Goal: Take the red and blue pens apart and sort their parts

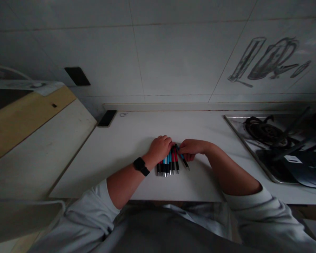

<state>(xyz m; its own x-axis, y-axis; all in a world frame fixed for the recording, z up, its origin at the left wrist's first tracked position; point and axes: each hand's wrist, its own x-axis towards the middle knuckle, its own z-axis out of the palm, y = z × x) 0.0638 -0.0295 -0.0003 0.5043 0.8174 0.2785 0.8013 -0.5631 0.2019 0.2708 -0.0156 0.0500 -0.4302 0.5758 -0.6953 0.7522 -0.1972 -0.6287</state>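
Several pens [167, 165] in blue, red and black lie side by side on the white countertop [137, 131], silver tips toward me. My left hand [160, 147] is curled over the upper ends of this row and covers part of it. At the row's right side, my right hand [192, 147] pinches the upper part of a blue and black pen [184, 161]. This pen slants away from the others, its tip pointing down and to the right. The fingertips of both hands are partly hidden.
A black phone [107, 118] lies at the back left, with a small ring-like item [123, 114] beside it. To the right is a gas stove [270, 131] with a dark device [305, 167] over its front. A white cabinet-like box [47, 126] stands left.
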